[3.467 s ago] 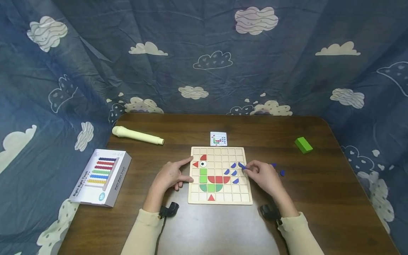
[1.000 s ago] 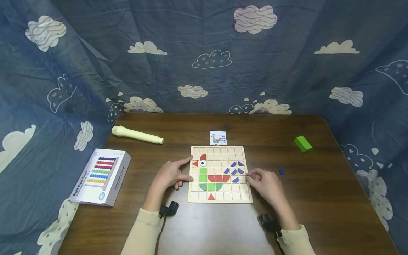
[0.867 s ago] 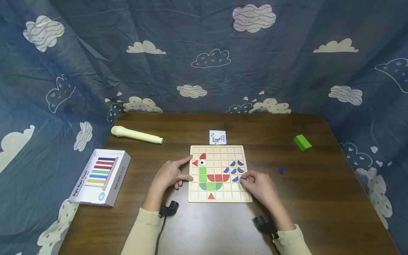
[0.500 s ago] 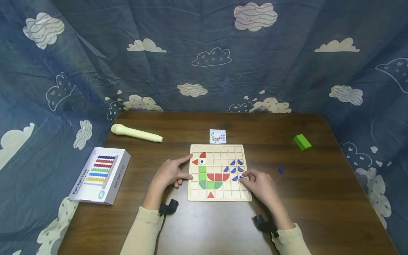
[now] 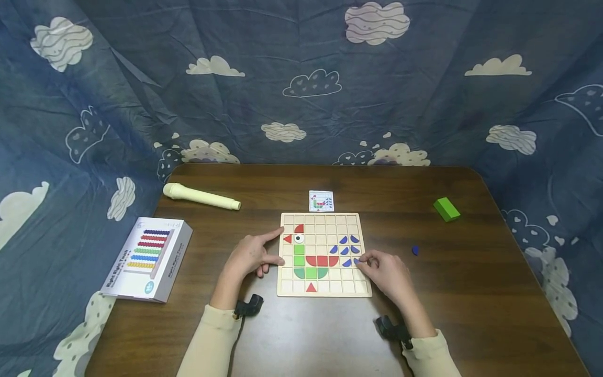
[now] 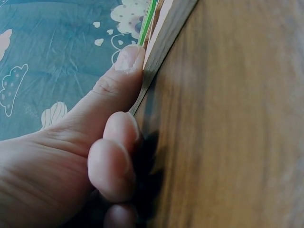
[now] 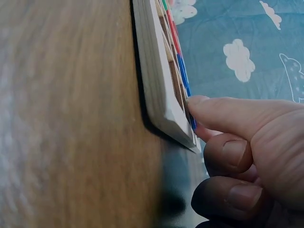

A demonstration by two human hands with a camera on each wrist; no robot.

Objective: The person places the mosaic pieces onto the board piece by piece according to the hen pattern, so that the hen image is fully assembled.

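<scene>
A wooden grid board (image 5: 324, 290) lies in the middle of the table and carries a bird made of red, green and blue pieces. My left hand (image 5: 264, 251) rests at its left side, index finger and thumb straight against the edge; the left wrist view shows the thumb (image 6: 124, 64) pressed to the board's side (image 6: 166, 33). My right hand (image 5: 365, 261) is at the board's right side and pinches a small blue piece (image 5: 356, 260) down in a cell there. In the right wrist view the right hand's (image 7: 237, 128) fingertip touches that blue piece (image 7: 192, 122) on the board (image 7: 156, 95).
A pattern card (image 5: 321, 201) lies just behind the board. One loose blue piece (image 5: 415, 250) and a green block (image 5: 446, 209) lie to the right. A cream tube (image 5: 201, 197) and an abacus box (image 5: 148, 259) are on the left. Blue cloud-print cloth surrounds the table.
My right hand set one blue piece on the board, took another from the table at the right, and brought it left into a lower right cell. The left hand has stayed put.
</scene>
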